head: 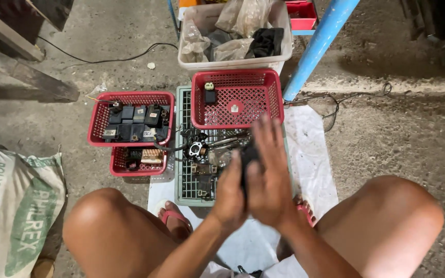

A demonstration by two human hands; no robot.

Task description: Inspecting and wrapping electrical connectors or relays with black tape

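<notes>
Concrete floor, hands around black part

A small dark part is pressed between the left hand and the right hand; most of it is covered by the palms, so its kind cannot be told. Both hands are blurred. The near end of the grey crate and some of the metal pieces in it are hidden behind the hands. The white sack is cut off by the left and bottom edges. The beige bin is cut by the top edge, and what its plastic bags hold cannot be made out. The lower red basket is partly covered by the one above it.
</notes>
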